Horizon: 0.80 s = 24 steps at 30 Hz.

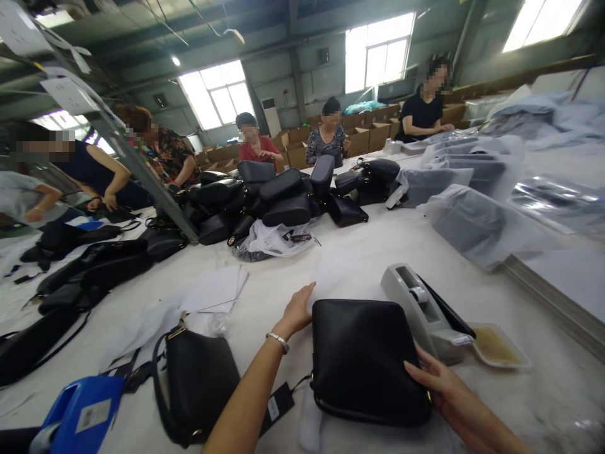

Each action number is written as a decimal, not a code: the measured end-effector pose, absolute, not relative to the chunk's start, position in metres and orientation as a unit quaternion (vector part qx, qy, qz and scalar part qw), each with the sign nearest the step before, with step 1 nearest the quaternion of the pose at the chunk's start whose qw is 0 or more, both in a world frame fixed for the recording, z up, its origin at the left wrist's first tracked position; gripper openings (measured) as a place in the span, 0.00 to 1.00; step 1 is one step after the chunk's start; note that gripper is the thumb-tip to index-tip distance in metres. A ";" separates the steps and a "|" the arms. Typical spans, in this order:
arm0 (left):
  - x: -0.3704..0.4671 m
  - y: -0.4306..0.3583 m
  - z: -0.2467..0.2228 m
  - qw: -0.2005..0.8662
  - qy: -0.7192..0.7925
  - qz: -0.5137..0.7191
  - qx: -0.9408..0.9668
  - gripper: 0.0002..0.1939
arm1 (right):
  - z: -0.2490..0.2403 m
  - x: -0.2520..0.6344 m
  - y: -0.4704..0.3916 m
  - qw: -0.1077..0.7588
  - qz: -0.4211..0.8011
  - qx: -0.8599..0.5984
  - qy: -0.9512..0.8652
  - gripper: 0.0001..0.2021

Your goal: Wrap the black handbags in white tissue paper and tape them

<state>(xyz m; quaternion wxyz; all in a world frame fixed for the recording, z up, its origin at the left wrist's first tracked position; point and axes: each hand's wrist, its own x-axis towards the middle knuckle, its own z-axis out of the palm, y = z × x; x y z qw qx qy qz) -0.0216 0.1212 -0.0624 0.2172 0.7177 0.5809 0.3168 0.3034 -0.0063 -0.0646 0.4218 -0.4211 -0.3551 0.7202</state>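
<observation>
black bag (pixel 363 359) lies flat on the white table (pixel 359 252), looks soft and light; left hand (pixel 297 312) open at its top-left corner, right hand (pixel 437 381) spread on the right edge; i'd grip the sides.

Black handbag (pixel 366 359) on a white desk (pixel 350 258), beside a grey tape dispenser (pixel 423 312) and a clear tray of yellowish liquid (pixel 498 347). Second black bag (pixel 198 384) with gold-toned hardware at left, near a blue device (pixel 80 416) bearing a white label. Silver bracelet (pixel 278 340) at the left wrist. Heap of black bags (pixel 283 195) behind; co-worker in red (pixel 258 148), another in a floral print (pixel 326 142).
</observation>
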 end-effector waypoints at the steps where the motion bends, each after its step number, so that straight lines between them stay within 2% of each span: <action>1: -0.017 0.124 -0.067 0.207 0.587 0.319 0.715 0.37 | -0.065 0.307 -0.007 0.417 0.717 -0.428 -0.359 0.35; 4: -0.015 0.138 -0.076 0.182 0.630 0.340 0.674 0.34 | -0.064 0.311 -0.005 0.404 0.712 -0.441 -0.369 0.35; 10: -0.048 0.175 -0.081 0.184 0.693 0.412 0.562 0.20 | -0.057 0.296 0.019 0.398 0.726 -0.398 -0.395 0.30; 15: -0.070 0.185 -0.069 0.204 0.708 0.476 0.480 0.26 | -0.057 0.276 0.055 0.395 0.710 -0.401 -0.423 0.28; 17: -0.071 0.169 -0.060 0.188 0.705 0.509 0.457 0.28 | -0.063 0.272 0.069 0.405 0.685 -0.423 -0.432 0.28; 21: -0.054 0.089 -0.054 0.173 0.674 0.557 0.454 0.22 | -0.078 0.270 0.085 0.422 0.641 -0.479 -0.427 0.30; 24: -0.026 0.007 -0.072 0.212 0.643 0.541 0.499 0.26 | -0.084 0.272 0.089 0.416 0.632 -0.491 -0.432 0.31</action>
